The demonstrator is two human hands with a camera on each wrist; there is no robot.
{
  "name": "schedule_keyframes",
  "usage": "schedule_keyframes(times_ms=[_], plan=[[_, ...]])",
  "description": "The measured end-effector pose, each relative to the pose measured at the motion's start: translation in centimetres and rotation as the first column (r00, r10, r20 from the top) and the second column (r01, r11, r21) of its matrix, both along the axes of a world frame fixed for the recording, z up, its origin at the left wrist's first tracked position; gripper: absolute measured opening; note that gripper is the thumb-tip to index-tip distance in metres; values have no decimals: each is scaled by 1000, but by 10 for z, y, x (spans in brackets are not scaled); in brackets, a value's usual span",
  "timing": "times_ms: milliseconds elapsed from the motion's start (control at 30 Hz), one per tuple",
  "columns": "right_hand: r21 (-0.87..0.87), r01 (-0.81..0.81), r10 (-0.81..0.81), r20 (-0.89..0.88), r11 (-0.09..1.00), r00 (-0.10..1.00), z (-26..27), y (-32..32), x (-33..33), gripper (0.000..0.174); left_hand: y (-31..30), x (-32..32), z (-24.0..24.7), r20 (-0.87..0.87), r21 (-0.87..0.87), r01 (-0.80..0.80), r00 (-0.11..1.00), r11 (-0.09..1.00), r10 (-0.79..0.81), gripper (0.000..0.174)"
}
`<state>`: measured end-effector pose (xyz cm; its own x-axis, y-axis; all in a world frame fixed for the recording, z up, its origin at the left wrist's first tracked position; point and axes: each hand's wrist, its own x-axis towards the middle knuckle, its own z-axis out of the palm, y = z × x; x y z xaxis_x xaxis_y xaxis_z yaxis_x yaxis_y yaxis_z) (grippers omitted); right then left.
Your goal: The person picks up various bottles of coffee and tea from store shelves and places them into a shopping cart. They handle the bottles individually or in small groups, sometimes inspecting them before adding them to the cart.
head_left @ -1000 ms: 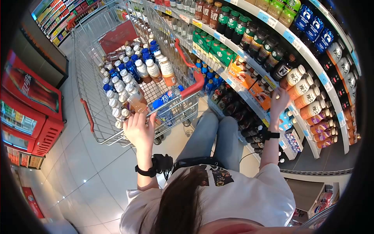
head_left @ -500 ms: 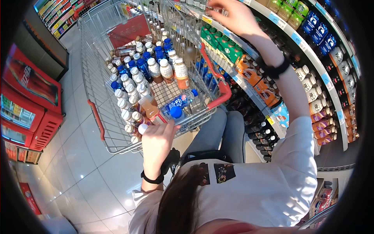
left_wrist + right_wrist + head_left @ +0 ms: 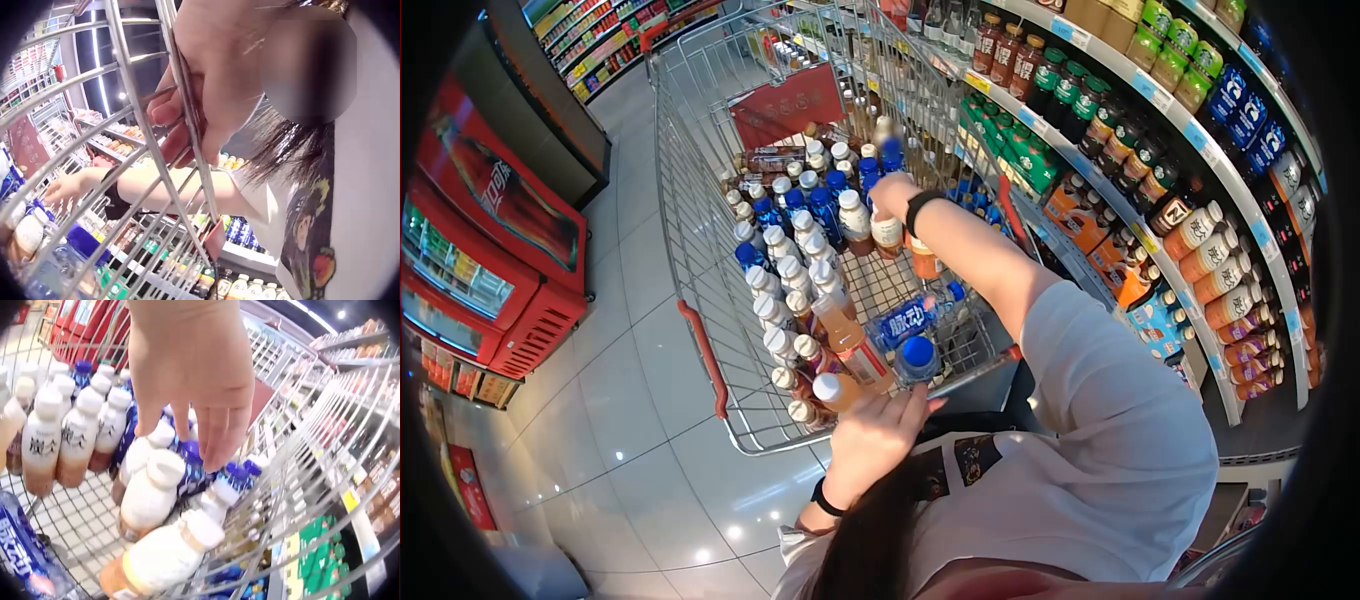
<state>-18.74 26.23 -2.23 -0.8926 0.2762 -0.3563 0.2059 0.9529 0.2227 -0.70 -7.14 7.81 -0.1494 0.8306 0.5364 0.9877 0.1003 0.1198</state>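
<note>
My left hand (image 3: pixel 870 440) grips the near wire rim of the shopping cart (image 3: pixel 703 350); in the left wrist view its fingers curl round the metal wire. My right hand (image 3: pixel 893 195) reaches over the bottles in the cart. In the right wrist view, the right hand's fingers (image 3: pixel 219 434) hang loosely downward above blue-capped bottles, and nothing shows between them. White-capped bottles (image 3: pixel 150 497) with brown bottoms stand just below and in front of it. A blue-labelled bottle (image 3: pixel 908 320) lies on the cart's wire floor, beside an upright bottle with a blue cap (image 3: pixel 917 352).
Curved shelves on the right carry rows of drinks, among them orange-and-white bottles (image 3: pixel 1200 270) and green packs (image 3: pixel 1025 160). Red drink coolers (image 3: pixel 500 240) stand at the left, across the tiled floor (image 3: pixel 650 400).
My right hand has moved from beside the right shelf, up past the upper shelf, and then left over the cart's bottles. My left hand stays on the rim, while the cart appears further right.
</note>
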Motion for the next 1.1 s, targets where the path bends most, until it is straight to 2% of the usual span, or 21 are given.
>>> schedule_keyframes(times_ms=[33,67,100,167,267,300,400,467,500,533,600,633,700,767,800,833,900,967,1000,1033,1100], plan=[[-14,33,-32,28,999,999,-8,0,4,55,-1,1,2,-9,-29,-1,1000,1000,0,24],[-27,-12,10,-72,1000,997,-16,1,13,60,-1,3,2,53,-33,-9,999,999,11,21],[-15,-21,19,-160,1000,987,-24,0,16,58,-1,2,0,55,-18,-6,998,1000,7,21],[-42,10,-20,-259,999,966,-35,-1,14,47,-2,2,-4,61,15,3,998,1000,-4,21],[-3,-107,101,-305,994,947,-29,-15,10,21,-3,3,0,83,-17,-18,996,1000,20,23],[13,-128,126,-269,992,955,-11,-27,9,22,-1,2,1,90,3,-21,996,1000,20,23],[-15,-187,170,-350,982,921,56,-53,15,20,1,3,2,117,16,-24,993,1000,22,22],[-67,-245,199,-400,967,895,85,-53,12,26,1,3,-4,114,28,-8,993,1000,5,20],[-64,-289,249,-352,955,902,109,-55,17,32,2,2,-4,101,35,-4,995,999,1,20],[-191,-240,181,-285,952,941,136,-57,26,42,2,4,-4,98,43,-14,995,999,10,20],[-223,-302,198,-393,927,898,154,-45,30,46,3,5,-4,90,59,-30,996,998,24,19],[-244,-371,210,-504,896,838,173,-43,48,43,3,7,-5,93,59,-41,995,997,35,19],[-217,-431,229,-598,876,768,216,-44,91,41,5,7,-3,92,72,-53,995,996,46,18],[-293,-347,133,-563,891,816,266,-52,148,35,6,9,-1,90,61,-69,994,996,63,17],[-347,-411,113,-633,843,766,268,-31,157,35,6,10,0,87,58,-75,994,995,70,17],[-321,-458,126,-690,829,713,280,-23,178,34,7,11,1,85,58,-73,994,996,68,17],[-238,-393,125,-697,888,706,312,-19,230,34,9,11,-3,96,102,-101,991,990,91,14],[-147,-542,262,-753,827,604,344,0,287,32,10,13,2,108,71,-119,988,990,111,12],[-208,-469,183,-729,858,659,357,1,316,31,10,13,1,73,56,-119,991,991,114,12],[-106,-380,192,-720,919,667,364,6,340,31,10,12,0,69,23,-135,989,991,133,11],[94,-393,347,-680,915,646,370,28,386,32,11,14,-2,72,33,-139,988,990,136,12]])
